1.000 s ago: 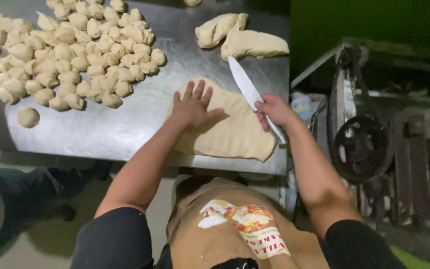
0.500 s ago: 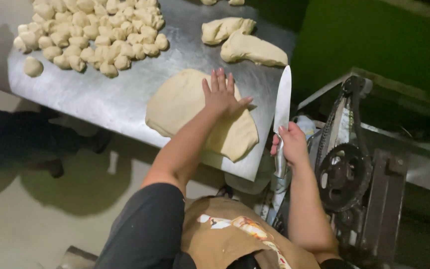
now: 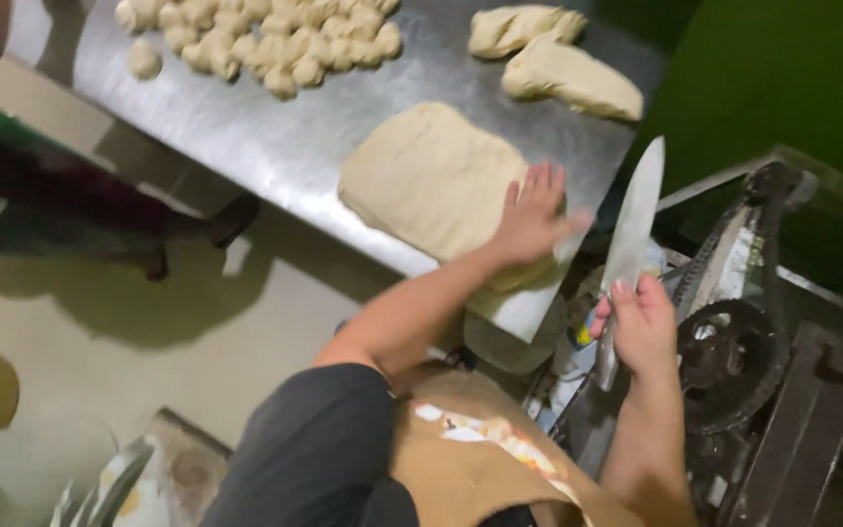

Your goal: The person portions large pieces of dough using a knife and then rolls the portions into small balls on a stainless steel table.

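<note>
A flat slab of pale dough (image 3: 431,181) lies on the steel table (image 3: 275,137) near its right corner. My left hand (image 3: 531,217) rests on the slab's right edge, fingers spread. My right hand (image 3: 641,327) holds a large knife (image 3: 633,220) by the handle, blade pointing up and away, off the table's right side and apart from the dough.
A heap of several small dough balls (image 3: 265,34) sits at the table's far left. Two larger dough lumps (image 3: 553,59) lie at the far right. A dark metal machine with a wheel (image 3: 734,361) stands to the right. Another person's legs (image 3: 100,195) are at left.
My left hand slid to the slab's right edge. My right hand stays off the table's right side with the knife blade up. The view shifted.
</note>
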